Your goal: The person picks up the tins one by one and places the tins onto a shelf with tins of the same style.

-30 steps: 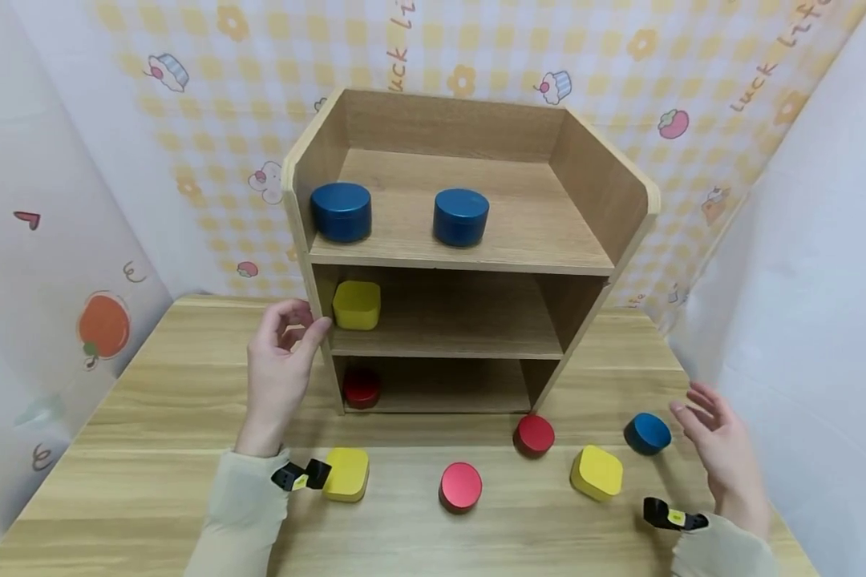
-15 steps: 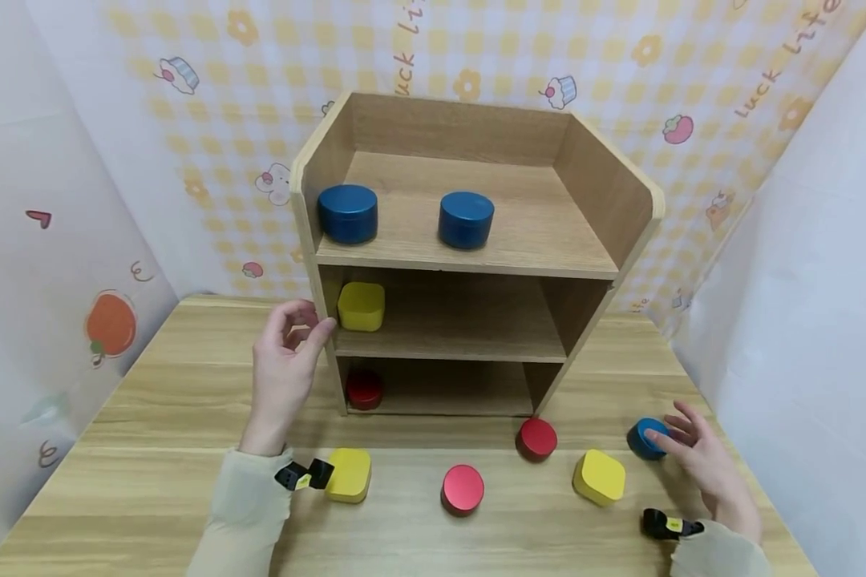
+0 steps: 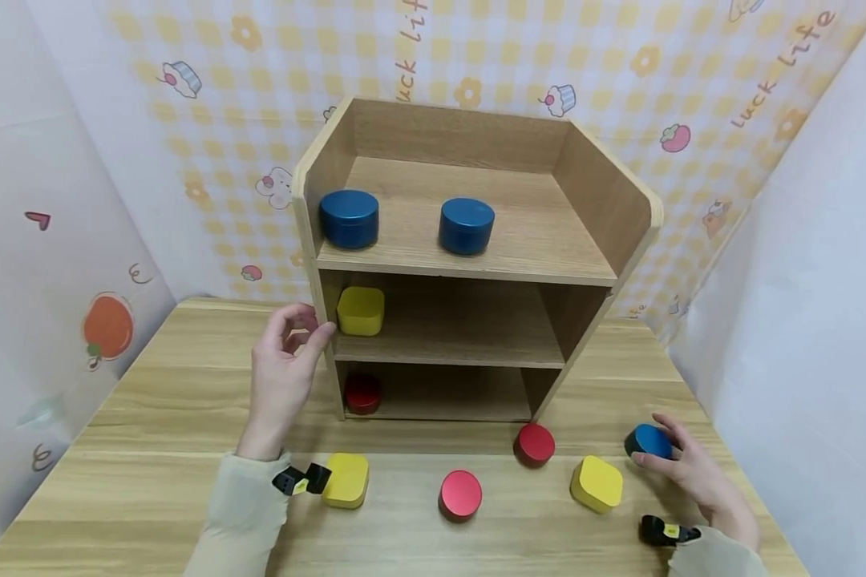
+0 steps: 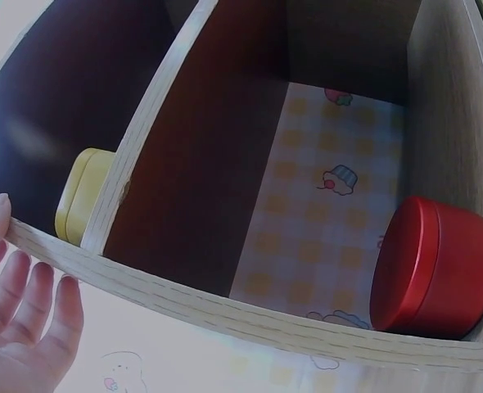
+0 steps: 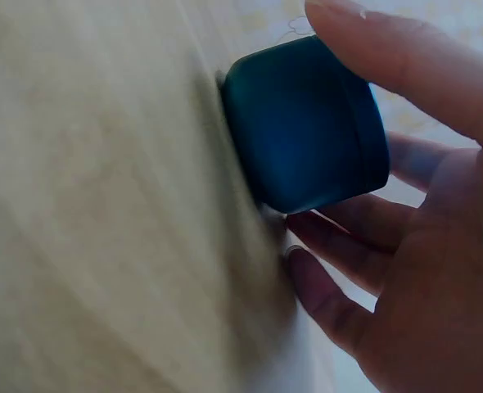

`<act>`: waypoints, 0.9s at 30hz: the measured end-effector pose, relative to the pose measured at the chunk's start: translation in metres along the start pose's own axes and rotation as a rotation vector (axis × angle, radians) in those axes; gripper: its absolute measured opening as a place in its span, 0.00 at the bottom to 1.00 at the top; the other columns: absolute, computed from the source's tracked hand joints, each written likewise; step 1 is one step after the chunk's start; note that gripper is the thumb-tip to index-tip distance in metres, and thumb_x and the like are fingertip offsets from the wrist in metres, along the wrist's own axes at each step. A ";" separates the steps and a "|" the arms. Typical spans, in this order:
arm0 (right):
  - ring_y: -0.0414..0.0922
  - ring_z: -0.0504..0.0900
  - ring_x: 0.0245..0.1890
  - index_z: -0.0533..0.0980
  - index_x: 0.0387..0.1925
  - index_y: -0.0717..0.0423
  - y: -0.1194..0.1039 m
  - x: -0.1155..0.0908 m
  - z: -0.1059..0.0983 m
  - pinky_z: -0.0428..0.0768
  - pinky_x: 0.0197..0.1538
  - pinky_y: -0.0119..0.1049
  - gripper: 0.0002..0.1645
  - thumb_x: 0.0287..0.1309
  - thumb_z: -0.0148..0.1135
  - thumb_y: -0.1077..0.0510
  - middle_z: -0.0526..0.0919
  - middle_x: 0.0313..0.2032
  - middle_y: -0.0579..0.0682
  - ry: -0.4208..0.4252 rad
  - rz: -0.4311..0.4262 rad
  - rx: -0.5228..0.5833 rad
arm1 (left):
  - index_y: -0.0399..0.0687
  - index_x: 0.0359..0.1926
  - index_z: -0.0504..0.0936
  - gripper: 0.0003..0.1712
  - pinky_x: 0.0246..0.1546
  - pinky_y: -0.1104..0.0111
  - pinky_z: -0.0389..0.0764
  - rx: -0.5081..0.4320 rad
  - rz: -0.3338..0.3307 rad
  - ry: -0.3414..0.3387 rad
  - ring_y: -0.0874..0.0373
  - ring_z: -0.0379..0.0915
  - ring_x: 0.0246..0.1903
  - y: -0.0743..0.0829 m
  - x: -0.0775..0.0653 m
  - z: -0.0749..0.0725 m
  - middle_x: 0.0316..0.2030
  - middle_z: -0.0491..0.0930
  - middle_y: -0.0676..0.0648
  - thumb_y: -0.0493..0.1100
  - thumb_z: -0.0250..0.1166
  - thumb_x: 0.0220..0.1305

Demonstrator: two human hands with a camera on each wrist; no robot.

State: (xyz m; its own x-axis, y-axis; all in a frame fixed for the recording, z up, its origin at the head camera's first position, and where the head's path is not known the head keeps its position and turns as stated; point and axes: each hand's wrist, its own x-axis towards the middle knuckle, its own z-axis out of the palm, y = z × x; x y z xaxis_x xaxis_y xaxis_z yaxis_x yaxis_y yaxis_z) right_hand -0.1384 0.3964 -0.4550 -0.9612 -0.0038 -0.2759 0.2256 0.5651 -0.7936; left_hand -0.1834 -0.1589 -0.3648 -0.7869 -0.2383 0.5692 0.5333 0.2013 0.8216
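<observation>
My left hand (image 3: 280, 381) grips the left side panel of a wooden shelf unit (image 3: 447, 349); in the left wrist view the thumb lies on the panel's front edge and the fingers behind it. At the right, my right hand (image 3: 703, 477) holds a round blue tin (image 3: 649, 441) between thumb and fingers, low at the table top. The right wrist view shows the fingers around the blue tin (image 5: 307, 131). Two more blue tins, one at the left (image 3: 350, 219) and one near the middle (image 3: 466, 227), stand on the top shelf.
A yellow tin (image 3: 361, 311) sits on the middle shelf and a red tin (image 3: 363, 393) on the bottom one. On the table in front lie red tins (image 3: 460, 494) and yellow tins (image 3: 596, 484). White cloth (image 3: 787, 320) hangs along the right side.
My right hand has moved left and down to the blue tin and its thumb and fingers have come around it. The left hand has stayed at the shelf's side.
</observation>
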 end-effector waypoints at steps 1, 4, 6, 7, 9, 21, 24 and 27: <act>0.75 0.50 0.65 0.39 0.75 0.61 0.001 0.000 0.000 0.58 0.60 0.68 0.58 0.59 0.68 0.52 0.42 0.69 0.77 -0.002 -0.001 -0.008 | 0.34 0.48 0.75 0.14 0.42 0.72 0.74 0.002 0.000 -0.001 0.56 0.71 0.41 0.000 0.000 0.000 0.37 0.74 0.47 0.34 0.66 0.64; 0.74 0.52 0.65 0.42 0.74 0.61 0.002 -0.001 0.001 0.61 0.59 0.66 0.56 0.59 0.69 0.53 0.46 0.69 0.75 0.002 0.001 -0.023 | 0.34 0.48 0.75 0.14 0.43 0.72 0.74 0.010 -0.002 -0.007 0.56 0.71 0.41 0.000 -0.001 0.000 0.37 0.74 0.47 0.34 0.66 0.64; 0.73 0.55 0.65 0.46 0.73 0.62 0.004 -0.001 0.002 0.63 0.58 0.64 0.53 0.59 0.68 0.53 0.49 0.68 0.74 0.004 0.003 -0.029 | 0.35 0.48 0.75 0.14 0.43 0.72 0.74 0.014 -0.004 -0.010 0.56 0.71 0.41 0.001 -0.002 -0.001 0.37 0.74 0.48 0.34 0.66 0.64; 0.72 0.56 0.64 0.48 0.72 0.63 0.004 -0.001 0.002 0.65 0.58 0.62 0.51 0.60 0.68 0.53 0.51 0.68 0.74 0.007 -0.001 -0.039 | 0.35 0.48 0.75 0.14 0.43 0.72 0.74 0.016 -0.004 -0.010 0.57 0.70 0.41 0.001 -0.002 -0.001 0.37 0.74 0.48 0.34 0.66 0.64; 0.71 0.58 0.63 0.52 0.70 0.65 0.005 -0.001 0.002 0.67 0.57 0.59 0.47 0.60 0.67 0.53 0.54 0.66 0.73 0.016 -0.009 -0.048 | 0.35 0.48 0.75 0.14 0.44 0.72 0.73 0.017 -0.005 -0.010 0.57 0.70 0.42 0.001 -0.002 -0.001 0.38 0.74 0.48 0.35 0.66 0.64; 0.64 0.64 0.60 0.52 0.66 0.71 -0.001 -0.001 0.000 0.69 0.42 0.21 0.44 0.63 0.66 0.52 0.60 0.63 0.74 0.108 -0.006 -0.006 | 0.35 0.48 0.75 0.14 0.44 0.72 0.74 0.020 -0.008 -0.008 0.56 0.71 0.42 0.002 -0.003 -0.002 0.38 0.74 0.48 0.35 0.66 0.64; 0.62 0.65 0.59 0.52 0.66 0.70 -0.007 0.001 -0.002 0.70 0.41 0.23 0.46 0.63 0.65 0.48 0.59 0.63 0.73 0.132 0.019 -0.018 | 0.35 0.48 0.75 0.14 0.44 0.72 0.74 0.017 -0.002 -0.008 0.56 0.70 0.42 0.001 -0.002 -0.001 0.38 0.74 0.47 0.35 0.66 0.64; 0.61 0.67 0.57 0.51 0.67 0.70 -0.014 0.002 -0.003 0.72 0.40 0.24 0.48 0.62 0.65 0.45 0.58 0.63 0.73 0.152 0.013 -0.021 | 0.35 0.48 0.75 0.14 0.44 0.72 0.73 0.020 0.002 -0.007 0.56 0.70 0.42 0.002 -0.002 -0.001 0.38 0.74 0.47 0.35 0.66 0.64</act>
State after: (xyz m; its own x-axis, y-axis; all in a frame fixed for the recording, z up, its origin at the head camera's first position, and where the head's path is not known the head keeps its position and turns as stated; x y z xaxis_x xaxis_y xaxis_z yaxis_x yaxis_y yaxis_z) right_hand -0.1439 0.3912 -0.4431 -0.9714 0.1277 -0.2001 0.2367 0.5810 -0.7787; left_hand -0.1807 -0.1595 -0.3643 -0.7882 -0.2315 0.5702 0.5283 0.2208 0.8199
